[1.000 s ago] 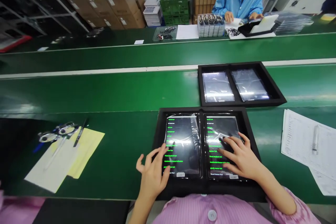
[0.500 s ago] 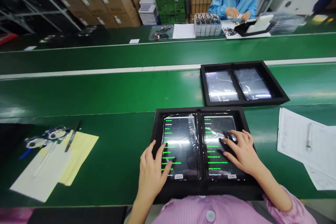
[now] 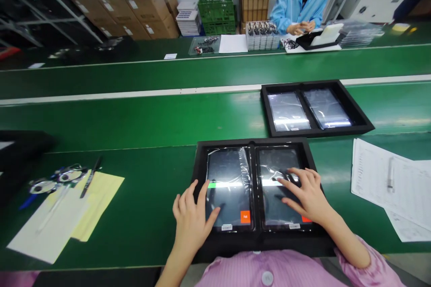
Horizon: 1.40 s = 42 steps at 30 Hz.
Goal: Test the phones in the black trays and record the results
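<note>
Two tablets lie side by side in a black foam tray (image 3: 256,238) in front of me. My left hand (image 3: 191,215) rests over the left edge of the left tablet (image 3: 229,166), fingers apart, index fingertip at a small green patch on its screen. Over the right tablet (image 3: 278,208) my right hand (image 3: 308,195) is spread, its index fingertip at or just above the glass. Both screens are dark grey with a red box low on the right; the right one's box is partly covered by my hand. Neither hand grips anything.
A second black tray (image 3: 316,132) with two film-covered tablets sits beyond, on the green belt. Papers (image 3: 380,179) with a pen lie at right. Yellow paper (image 3: 104,193), a marker (image 3: 90,181) and round metallic parts are at left. A co-worker in blue (image 3: 286,0) sits opposite.
Both tablet screens have switched from a list of green lines to a plain dark screen with a red box. My hands stay almost in place. A dark tray edge has come further in at left.
</note>
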Available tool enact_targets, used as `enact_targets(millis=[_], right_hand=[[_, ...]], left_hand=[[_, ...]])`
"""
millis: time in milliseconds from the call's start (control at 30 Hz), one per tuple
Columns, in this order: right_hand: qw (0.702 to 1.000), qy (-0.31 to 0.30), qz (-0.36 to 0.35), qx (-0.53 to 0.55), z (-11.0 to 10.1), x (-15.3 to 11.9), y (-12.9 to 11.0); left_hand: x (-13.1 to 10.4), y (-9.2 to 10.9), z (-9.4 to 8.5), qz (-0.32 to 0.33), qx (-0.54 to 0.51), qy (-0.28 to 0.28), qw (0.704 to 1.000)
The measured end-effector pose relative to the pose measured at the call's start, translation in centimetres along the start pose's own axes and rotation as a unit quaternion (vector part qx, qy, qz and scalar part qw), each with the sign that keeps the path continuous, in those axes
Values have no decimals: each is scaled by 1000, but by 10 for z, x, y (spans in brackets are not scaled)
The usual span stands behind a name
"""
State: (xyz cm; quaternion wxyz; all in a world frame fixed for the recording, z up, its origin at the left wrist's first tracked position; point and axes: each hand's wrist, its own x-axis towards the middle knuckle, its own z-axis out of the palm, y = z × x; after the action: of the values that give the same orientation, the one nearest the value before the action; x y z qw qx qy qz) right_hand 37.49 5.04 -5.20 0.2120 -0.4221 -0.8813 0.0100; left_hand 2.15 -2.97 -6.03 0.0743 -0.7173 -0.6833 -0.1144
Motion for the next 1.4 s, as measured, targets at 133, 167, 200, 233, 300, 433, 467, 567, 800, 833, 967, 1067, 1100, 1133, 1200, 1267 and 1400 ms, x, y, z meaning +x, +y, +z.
enact_targets(millis=[133,167,200,233,300,433,467,567,800,833,967,1067,1100,1133,1200,1267,1400], right_hand=[[1000,9,20,-10,-4,21,23],[1000,4,19,-19,-3,30,30],[999,2,20,-30,-2,38,36],[999,6,23,-42,1,46,42],[997,21,40,-66,7,57,49],[994,25,67,-86,15,62,50],[995,18,57,-75,15,60,49],[999,14,25,-28,14,56,47],[994,26,88,-58,14,57,46],[996,20,76,-36,14,57,47],[993,63,97,40,13,53,52],[979,125,157,41,16,51,56],[978,127,163,36,18,50,57],[979,122,162,29,19,50,57],[982,106,154,14,20,51,56],[984,95,150,-4,21,52,54],[979,110,172,-10,22,54,55]], left_hand=[[47,-5,-2,105,-38,-7,994],[65,-3,-1,143,-57,-26,988],[84,0,0,178,-74,-47,980],[102,6,2,206,-85,-65,973],[132,20,7,235,-91,-77,965],[149,41,18,243,-95,-56,964],[147,42,20,248,-106,-57,961],[139,37,21,254,-140,-64,955],[145,33,22,270,-165,-57,947],[145,32,22,288,-169,-55,941],[145,28,18,315,-157,-4,936],[147,23,18,269,-153,30,950],[148,21,19,252,-155,32,955],[148,20,21,239,-155,29,958],[148,20,24,223,-150,19,963],[147,21,26,218,-140,13,966],[154,22,24,194,-154,8,969]])
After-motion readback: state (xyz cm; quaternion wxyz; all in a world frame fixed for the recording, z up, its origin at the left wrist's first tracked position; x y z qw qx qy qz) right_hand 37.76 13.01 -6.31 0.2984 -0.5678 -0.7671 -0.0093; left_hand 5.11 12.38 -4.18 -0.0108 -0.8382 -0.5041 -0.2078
